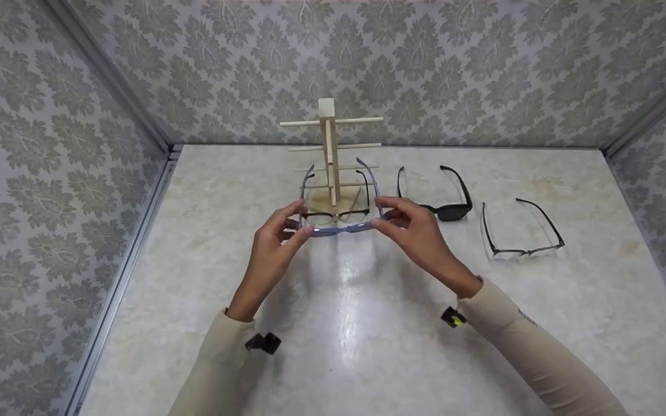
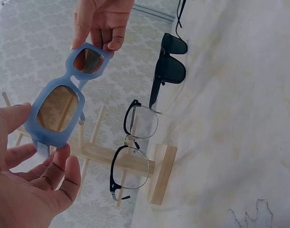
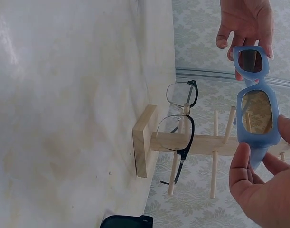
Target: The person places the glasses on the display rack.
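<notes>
The left hand (image 1: pixel 278 240) sits at about 9 o'clock of the blue-framed glasses (image 1: pixel 341 229), its grip pinching the left end of the frame between thumb and fingertips (image 2: pixel 59 164). The glasses hang in the air above the tabletop (image 1: pixel 339 323), front toward the person, temples open and pointing away toward the wooden display stand (image 1: pixel 331 156). On the stand's lowest rung, just behind the blue frame, rest half-rim glasses (image 2: pixel 130 152) with dark brows and clear lenses. The stand's upper pegs (image 1: pixel 362 121) carry nothing. At 3 o'clock of the blue frame, the right hand (image 1: pixel 417 228) holds the other end, its grip pinching the frame's corner with thumb and curled fingers (image 3: pixel 242 164). Further toward 3 o'clock, black sunglasses (image 1: pixel 447 202) lie on the tabletop, temples open, partly behind the right hand. Beyond them, well apart from the hands, thin black-framed glasses (image 1: pixel 521 234) lie open near the right wall (image 1: pixel 665 115).
</notes>
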Available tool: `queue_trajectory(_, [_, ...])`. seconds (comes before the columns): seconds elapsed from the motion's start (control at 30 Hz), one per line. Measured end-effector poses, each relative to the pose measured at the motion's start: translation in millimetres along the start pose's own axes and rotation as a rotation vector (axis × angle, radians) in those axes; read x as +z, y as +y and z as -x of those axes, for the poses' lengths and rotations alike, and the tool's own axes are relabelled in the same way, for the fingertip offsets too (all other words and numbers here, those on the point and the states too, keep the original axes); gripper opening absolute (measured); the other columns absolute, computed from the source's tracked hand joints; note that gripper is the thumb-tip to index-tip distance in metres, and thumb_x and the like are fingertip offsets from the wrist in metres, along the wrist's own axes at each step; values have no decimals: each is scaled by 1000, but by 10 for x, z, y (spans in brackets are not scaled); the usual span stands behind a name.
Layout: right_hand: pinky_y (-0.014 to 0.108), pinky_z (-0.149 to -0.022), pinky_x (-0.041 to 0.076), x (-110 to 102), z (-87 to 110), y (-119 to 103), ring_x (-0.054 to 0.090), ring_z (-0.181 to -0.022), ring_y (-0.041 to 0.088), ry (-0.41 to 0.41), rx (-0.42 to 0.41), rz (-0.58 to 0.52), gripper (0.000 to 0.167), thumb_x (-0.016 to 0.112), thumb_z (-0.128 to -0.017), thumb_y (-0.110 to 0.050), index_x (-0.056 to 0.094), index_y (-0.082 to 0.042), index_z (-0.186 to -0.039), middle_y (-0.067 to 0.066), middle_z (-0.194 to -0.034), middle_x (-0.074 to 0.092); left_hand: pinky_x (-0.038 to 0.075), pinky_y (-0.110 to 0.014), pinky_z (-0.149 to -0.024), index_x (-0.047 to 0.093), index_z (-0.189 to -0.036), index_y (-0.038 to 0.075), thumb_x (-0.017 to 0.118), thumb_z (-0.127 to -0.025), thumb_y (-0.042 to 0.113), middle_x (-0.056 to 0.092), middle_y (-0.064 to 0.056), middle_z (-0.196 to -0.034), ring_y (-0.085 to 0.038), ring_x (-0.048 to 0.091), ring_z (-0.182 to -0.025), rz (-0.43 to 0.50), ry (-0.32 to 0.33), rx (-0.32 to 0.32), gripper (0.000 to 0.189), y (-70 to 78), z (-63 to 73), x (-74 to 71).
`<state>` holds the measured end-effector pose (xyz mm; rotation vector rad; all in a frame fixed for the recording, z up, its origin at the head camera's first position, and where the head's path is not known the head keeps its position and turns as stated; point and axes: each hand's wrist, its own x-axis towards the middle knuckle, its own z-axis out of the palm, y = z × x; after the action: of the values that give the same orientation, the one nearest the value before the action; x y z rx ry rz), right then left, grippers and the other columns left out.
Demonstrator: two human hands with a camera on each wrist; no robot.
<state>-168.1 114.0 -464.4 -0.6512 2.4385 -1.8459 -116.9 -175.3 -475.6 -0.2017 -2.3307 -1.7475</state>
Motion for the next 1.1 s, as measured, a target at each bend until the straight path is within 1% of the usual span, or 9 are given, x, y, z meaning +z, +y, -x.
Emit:
queue_trajectory(0.1, [26, -93, 60, -11, -28, 16, 73, -113, 25, -3, 9, 1, 44, 81, -103, -15, 71, -6, -145, 11, -139, 72, 59, -48, -96, 63, -154, 5, 75, -107, 16, 69, -14, -139, -24, 69, -109, -3, -2, 2, 50, -12, -47, 8])
queue_trajectory(0.2, [27, -93, 60, -19, -54, 27, 73, -115, 25, -7, 20, -1, 44, 80, -104, -17, 71, -6, -145, 12, -140, 71, 59, -45, -96, 62, -155, 5, 74, -108, 18, 69, -15, -141, -24, 69, -110, -5, -5, 9, 49, -35, -92, 12])
queue_trajectory(0.3, [26, -92, 60, -26, -81, 34, 72, -114, 25, -4, 33, -4, 45, 81, -103, -17, 71, -7, -146, 11, -140, 71, 59, -44, -96, 62, -155, 5, 73, -109, 19, 68, -19, -143, -25, 69, -111, 8, -6, 14, 50, -55, -141, 17])
queue_trajectory(0.5, [26, -90, 60, -30, -143, 71, 74, -110, 25, 0, 57, -2, 45, 82, -102, -18, 72, -7, -145, 10, -138, 73, 59, -32, -92, 61, -156, 5, 71, -110, 19, 69, -18, -143, -25, 70, -111, 31, -2, 7, 49, -99, -236, 21])
queue_trajectory(0.63, [26, -89, 61, -31, -181, 83, 74, -107, 25, 6, 63, -3, 44, 82, -103, -18, 72, -6, -144, 12, -136, 73, 59, -26, -88, 62, -154, 3, 70, -111, 17, 70, -19, -141, -26, 71, -109, 69, -2, 8, 46, -128, -292, 15])
queue_trajectory(0.73, [26, -87, 61, -26, -209, 71, 74, -106, 25, 9, 66, -2, 43, 81, -103, -18, 72, -5, -144, 12, -135, 73, 59, -25, -86, 64, -153, 2, 70, -111, 16, 71, -18, -140, -26, 71, -107, 89, 2, 1, 45, -141, -320, 4])
queue_trajectory(0.87, [27, -87, 61, -22, -254, 59, 74, -105, 24, 9, 74, 7, 43, 81, -103, -19, 73, -6, -143, 12, -134, 73, 59, -26, -86, 65, -152, 3, 71, -110, 17, 72, -15, -139, -25, 71, -108, 85, 3, -8, 45, -153, -361, -10])
queue_trajectory(1.0, [29, -88, 61, -33, -301, 50, 74, -105, 24, 5, 76, 16, 43, 81, -104, -20, 72, -6, -144, 12, -135, 72, 60, -26, -88, 64, -152, 1, 72, -109, 18, 71, -17, -141, -24, 71, -109, 86, 3, -16, 47, -157, -416, -19])
queue_trajectory(1.1, [29, -90, 61, -43, -341, 46, 74, -107, 26, -4, 74, 22, 44, 80, -104, -19, 71, -3, -145, 14, -136, 72, 62, -27, -89, 64, -152, -1, 73, -109, 17, 70, -20, -142, -24, 71, -109, 97, 4, -18, 48, -152, -454, -26])
